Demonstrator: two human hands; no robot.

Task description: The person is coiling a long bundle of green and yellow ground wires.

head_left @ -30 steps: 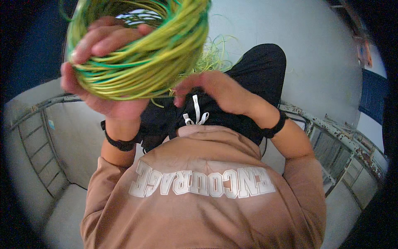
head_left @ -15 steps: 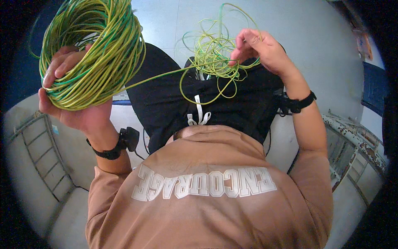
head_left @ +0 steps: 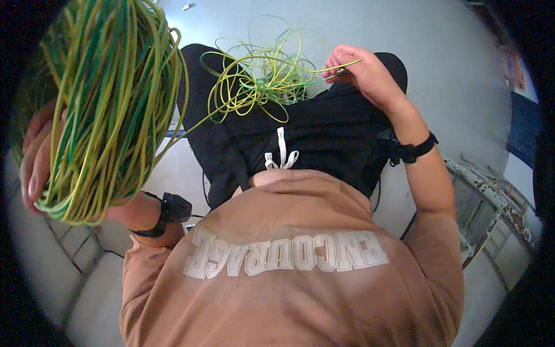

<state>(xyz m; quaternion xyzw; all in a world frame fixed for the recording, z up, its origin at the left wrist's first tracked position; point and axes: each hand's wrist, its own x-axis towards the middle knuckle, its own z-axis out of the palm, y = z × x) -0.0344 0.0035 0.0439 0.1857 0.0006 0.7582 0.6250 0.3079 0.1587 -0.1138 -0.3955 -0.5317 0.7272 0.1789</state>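
Note:
A thick coil of green-and-yellow wire fills the left of the view. My left hand is wrapped round it, fingers over its outer left side. One strand leads from the coil to a loose tangle of the same wire, which hangs over my lap between the knees. My right hand, up beside the right knee, pinches a strand coming from the tangle. A short piece of that strand sticks out past the thumb to the right.
Black trousers with a white drawstring cover my lap under the tangle. A worn metal frame with peeling paint stands at the right, and another rack at the lower left. Pale floor stretches ahead.
My left hand has brought the coil left and closer, turning it so its side shows. The tangle has shifted left on my lap. My right hand has moved little, still pinching the wire.

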